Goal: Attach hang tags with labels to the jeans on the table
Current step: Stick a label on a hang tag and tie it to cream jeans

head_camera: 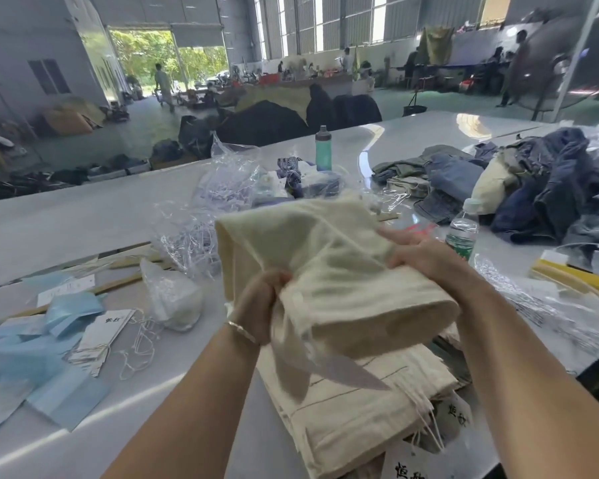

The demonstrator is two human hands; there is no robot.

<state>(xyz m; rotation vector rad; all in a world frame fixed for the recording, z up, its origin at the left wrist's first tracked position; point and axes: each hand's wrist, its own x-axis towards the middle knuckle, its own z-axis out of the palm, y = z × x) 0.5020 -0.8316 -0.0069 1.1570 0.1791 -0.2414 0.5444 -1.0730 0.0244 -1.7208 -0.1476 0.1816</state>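
Our left hand [261,307] bunched the folded cream jeans [329,271]; our right hand [426,261] gripped their far side.

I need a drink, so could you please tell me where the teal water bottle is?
In the head view, the teal water bottle stands upright at the table's far edge, behind the clear plastic bags and left of the heaped jeans.

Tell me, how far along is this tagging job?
Done: folded cream jeans lie stacked nearby with tags on strings. In hand: the left hand and right hand grip another cream pair, lifted and blurred. Left: a heap of jeans to the right, spare tags to the left.
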